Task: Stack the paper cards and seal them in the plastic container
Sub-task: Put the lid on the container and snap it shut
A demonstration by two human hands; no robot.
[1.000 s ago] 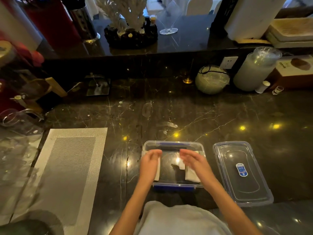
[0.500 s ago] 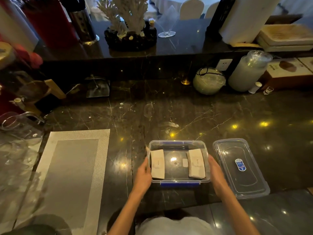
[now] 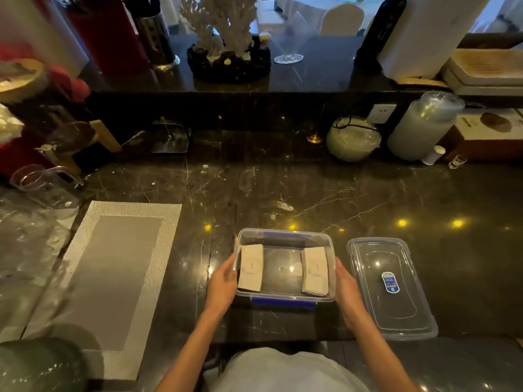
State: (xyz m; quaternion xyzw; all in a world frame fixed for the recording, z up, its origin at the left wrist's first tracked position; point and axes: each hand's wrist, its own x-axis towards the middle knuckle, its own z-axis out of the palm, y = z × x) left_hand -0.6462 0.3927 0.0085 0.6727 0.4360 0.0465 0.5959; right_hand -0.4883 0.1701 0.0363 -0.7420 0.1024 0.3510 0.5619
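a dark marble counter [image 3: 283, 188] with pale veins and small yellow light reflections runs across the view, backed by a raised ledge crowded with a white coral ornament [image 3: 223, 21], a stemmed glass [image 3: 288, 56] and tall canisters. at the far left a grey woven placemat [image 3: 113, 278] lies flat on the near part of the counter, with a clear jug [image 3: 36, 182] beyond it. moving right, the left hand [image 3: 223, 287] presses flat against the left wall of the clear plastic container [image 3: 284, 236], fingers extended along the side rather than curled under it. inside, a left stack of paper cards [image 3: 251, 267] leans by the left wall and a right stack of paper cards [image 3: 315, 271] lies by the right wall, with bare container floor between them. the right hand [image 3: 346, 290] mirrors the left, open palm and straight fingers against the right wall, so the box is held between both hands near the counter's near edge. just beside it on the right, apart from the box, the clear lid [image 3: 392, 287] rests on the counter with a blue label on it. judging from this, the cards are in the box but sit in two piles, so merging them looks unfinished, and the lid fitting and the blue latches on the near and far sides remain to be done.
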